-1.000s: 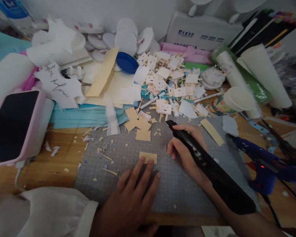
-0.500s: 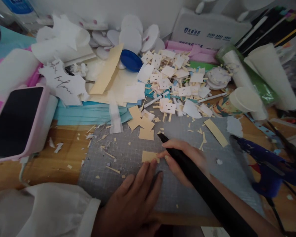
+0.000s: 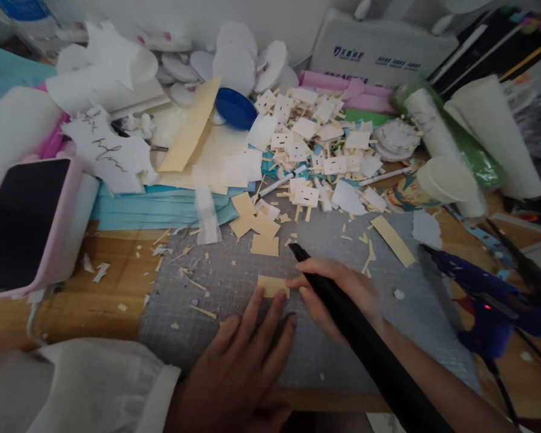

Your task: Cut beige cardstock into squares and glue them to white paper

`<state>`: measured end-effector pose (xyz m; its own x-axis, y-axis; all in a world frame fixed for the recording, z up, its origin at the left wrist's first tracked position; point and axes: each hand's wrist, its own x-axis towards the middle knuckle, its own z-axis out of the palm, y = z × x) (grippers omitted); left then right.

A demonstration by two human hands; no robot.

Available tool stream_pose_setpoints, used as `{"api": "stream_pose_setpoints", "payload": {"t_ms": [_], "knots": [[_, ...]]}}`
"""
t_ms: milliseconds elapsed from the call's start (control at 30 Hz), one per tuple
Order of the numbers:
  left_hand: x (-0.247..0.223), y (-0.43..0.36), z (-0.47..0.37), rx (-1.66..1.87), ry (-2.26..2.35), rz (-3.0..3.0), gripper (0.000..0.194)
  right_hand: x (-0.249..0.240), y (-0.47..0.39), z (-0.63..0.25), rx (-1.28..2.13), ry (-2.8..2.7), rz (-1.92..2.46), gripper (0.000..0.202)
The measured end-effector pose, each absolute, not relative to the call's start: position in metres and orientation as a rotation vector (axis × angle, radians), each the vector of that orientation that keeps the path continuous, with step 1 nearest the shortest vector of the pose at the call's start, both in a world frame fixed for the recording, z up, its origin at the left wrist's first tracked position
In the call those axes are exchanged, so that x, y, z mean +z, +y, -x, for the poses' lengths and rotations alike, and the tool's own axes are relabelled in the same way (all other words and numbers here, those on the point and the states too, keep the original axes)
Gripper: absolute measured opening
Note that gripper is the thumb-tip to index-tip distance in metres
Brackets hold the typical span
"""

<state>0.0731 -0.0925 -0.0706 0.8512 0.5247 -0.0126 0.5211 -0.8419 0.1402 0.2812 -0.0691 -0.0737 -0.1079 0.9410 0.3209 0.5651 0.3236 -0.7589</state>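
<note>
On the grey cutting mat (image 3: 342,361) lies a small tan paper rectangle (image 3: 273,282). My left hand (image 3: 247,349) rests palm down with its fingers spread, two fingertips pressing the near edge of this piece. My right hand (image 3: 338,294) is closed round a long black utility knife (image 3: 365,343) with a slanted tip. That tip points up and away to the left, off the paper. One right fingertip touches the rectangle's right end. Just beyond are another tan rectangle (image 3: 265,245) and overlapping tan pieces (image 3: 243,207).
A blue glue gun (image 3: 491,300) lies at the right, its red light lit. Little white card figures (image 3: 304,195) are heaped behind the mat, beside a paper cup (image 3: 426,186). A phone in a pink case (image 3: 22,222) stands at the left. Paper scraps (image 3: 202,311) litter the mat.
My left index finger has moved left along the paper, apart from the middle finger. My right hand and the knife stay nearly still. The glue gun's red light now shows.
</note>
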Motion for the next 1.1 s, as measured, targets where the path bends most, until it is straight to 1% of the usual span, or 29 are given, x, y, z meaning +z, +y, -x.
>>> {"api": "stream_pose_setpoints", "payload": {"t_ms": [267,400,600,1100], "knots": [[-0.0711,-0.0911,-0.0715,0.03,0.791,-2.877,0.071,-0.0713,-0.069,-0.2807,0.584,-1.81,1.368,0.038],[-0.0714,-0.0908,-0.0717,-0.003,0.78,-2.859,0.075,-0.07,-0.0694,-0.2812,0.539,-1.874,1.353,0.038],[-0.0715,-0.0904,-0.0719,0.026,0.772,-2.863,0.077,-0.0694,-0.0683,-0.2817,0.483,-1.903,1.339,0.033],[-0.0748,-0.0917,-0.0701,0.057,0.726,-2.866,0.077,-0.0668,-0.0687,-0.2839,0.453,-1.965,1.302,0.032]]}}
